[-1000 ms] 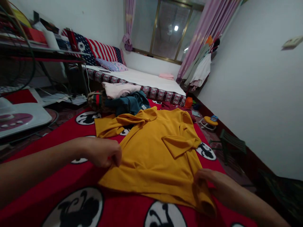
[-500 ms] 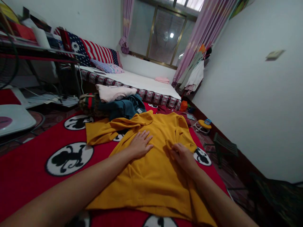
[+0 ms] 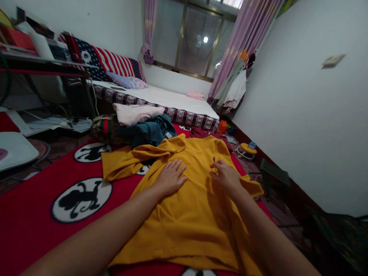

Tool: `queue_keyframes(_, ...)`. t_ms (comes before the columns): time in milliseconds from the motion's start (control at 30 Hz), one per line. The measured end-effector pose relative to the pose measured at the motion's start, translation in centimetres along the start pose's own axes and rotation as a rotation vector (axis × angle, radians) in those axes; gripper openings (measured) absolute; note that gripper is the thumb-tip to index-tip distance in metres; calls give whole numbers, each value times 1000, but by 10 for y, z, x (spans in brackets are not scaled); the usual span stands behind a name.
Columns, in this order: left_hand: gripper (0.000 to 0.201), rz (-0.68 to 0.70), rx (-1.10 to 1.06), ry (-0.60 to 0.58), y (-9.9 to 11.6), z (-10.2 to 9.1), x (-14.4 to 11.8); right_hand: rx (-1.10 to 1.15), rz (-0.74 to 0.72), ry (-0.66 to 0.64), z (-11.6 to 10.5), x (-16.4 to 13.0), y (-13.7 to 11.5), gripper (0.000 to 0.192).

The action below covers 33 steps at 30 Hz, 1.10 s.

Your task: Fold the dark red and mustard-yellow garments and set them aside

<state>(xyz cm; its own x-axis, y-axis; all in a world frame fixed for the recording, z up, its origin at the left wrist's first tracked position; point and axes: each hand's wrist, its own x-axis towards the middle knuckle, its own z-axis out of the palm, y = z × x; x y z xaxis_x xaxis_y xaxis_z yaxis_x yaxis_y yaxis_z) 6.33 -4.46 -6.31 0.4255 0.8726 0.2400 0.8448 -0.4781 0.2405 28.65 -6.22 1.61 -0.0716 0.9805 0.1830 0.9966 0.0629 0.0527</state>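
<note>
A mustard-yellow long-sleeved top [image 3: 186, 214] lies spread on a red blanket [image 3: 34, 214] printed with black cartoon figures in white circles. My left hand [image 3: 170, 177] rests flat and open on the chest of the top, fingers spread. My right hand [image 3: 227, 177] lies on the top's right side, by the sleeve, fingers loosely curled on the cloth; whether it pinches the fabric is unclear. The top's left sleeve [image 3: 126, 161] lies crumpled out to the left.
A pile of clothes [image 3: 138, 126], pink on teal, sits behind the top. Beyond it a low bed [image 3: 172, 101] runs under the window. A metal shelf [image 3: 43, 65] stands at left; a small yellow toy [image 3: 247, 149] and a dark stool [image 3: 273, 176] stand by the right wall.
Both hands moved from the top's lower hem up to its chest. Since half a second ago the right sleeve has gone from folded across the chest to spread out right.
</note>
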Motion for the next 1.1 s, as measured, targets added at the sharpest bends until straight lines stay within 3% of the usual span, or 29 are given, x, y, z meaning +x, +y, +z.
queue_keyframes(133, 57, -82, -13, 13, -6, 0, -1, 286, -199, 30, 44, 11, -51, 42)
queue_keyframes(300, 58, -175, -20, 10, -12, 0, 1, 354, -233, 132, 81, 12, -57, 43)
queue_keyframes(467, 57, -134, -10, -35, -17, 0, 15, 433, -227, 160, 83, 12, -51, 37)
queue_keyframes(633, 50, -12, -18, -75, -27, 7, 51, 461, -214, 156, 80, 13, -53, 36)
queue_keyframes(733, 50, 10, 7, -32, -37, 9, 76, 505, -206, 159, 80, 12, -52, 35)
queue_keyframes(967, 55, 59, 316, 215, -93, -24, 125, 617, -179, 186, 82, 11, -48, 28)
queue_keyframes(1100, 55, -111, 419, 222, -121, -29, 142, 638, -169, 178, 82, 11, -48, 28)
